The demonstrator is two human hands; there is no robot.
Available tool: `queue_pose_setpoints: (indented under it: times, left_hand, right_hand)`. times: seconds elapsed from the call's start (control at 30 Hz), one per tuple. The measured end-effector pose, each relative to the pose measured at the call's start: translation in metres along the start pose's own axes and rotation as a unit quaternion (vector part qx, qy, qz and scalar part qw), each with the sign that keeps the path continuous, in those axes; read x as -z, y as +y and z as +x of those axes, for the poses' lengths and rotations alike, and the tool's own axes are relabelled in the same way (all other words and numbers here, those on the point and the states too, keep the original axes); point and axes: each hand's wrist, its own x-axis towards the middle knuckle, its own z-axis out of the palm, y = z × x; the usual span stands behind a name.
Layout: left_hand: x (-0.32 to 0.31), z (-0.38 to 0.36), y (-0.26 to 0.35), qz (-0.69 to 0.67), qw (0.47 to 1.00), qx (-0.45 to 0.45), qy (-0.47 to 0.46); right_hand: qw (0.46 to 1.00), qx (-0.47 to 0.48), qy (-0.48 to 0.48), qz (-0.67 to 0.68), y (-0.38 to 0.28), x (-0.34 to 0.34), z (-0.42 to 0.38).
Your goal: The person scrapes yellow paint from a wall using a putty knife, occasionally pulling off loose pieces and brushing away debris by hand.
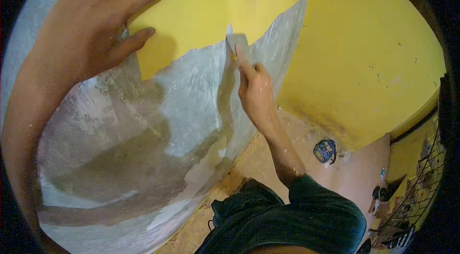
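Note:
My left hand (pixel 103 21) rests against the wall at the upper left, its fingers spread over the yellow paint (pixel 201 9) and holding nothing. At the centre, my right hand (pixel 254 86) is closed around a flat scraper (pixel 237 42), its index finger stretched along the blade. The blade lies at the ragged border between the yellow paint and a grey, scraped-looking layer (pixel 191 86). Only part of the scraper shows; its handle is hidden in the right hand.
A second yellow wall (pixel 354 57) meets this one at a corner on the right. On the floor (pixel 287 129) stands a dark blue container or bag (pixel 325 151) near that wall. Dark metal bars (pixel 429 172) and assorted objects are at the lower right.

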Motion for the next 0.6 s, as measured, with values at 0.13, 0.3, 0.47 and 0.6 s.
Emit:
queue_pose_setpoints:
  times: [0.13, 0.3, 0.47, 0.6]
  left_hand:
    - [0.003, 0.001, 0.003, -0.002, 1.000, 0.010, 0.001]
    - [-0.002, 0.001, 0.002, 0.005, 1.000, 0.006, -0.003]
    - [0.007, 0.003, 0.006, -0.009, 0.999, 0.023, -0.026]
    - [-0.012, -0.003, -0.013, -0.161, 0.983, -0.052, 0.069]
  right_hand:
    - [1.000, 0.000, -0.024, 0.005, 0.007, -0.007, -0.006]
    - [1.000, 0.008, 0.000, 0.006, -0.002, -0.001, -0.003]
    - [1.000, -0.012, -0.016, 0.017, -0.008, 0.004, -0.005]
    - [0.999, -0.016, -0.035, 0.016, -0.001, -0.003, -0.017]
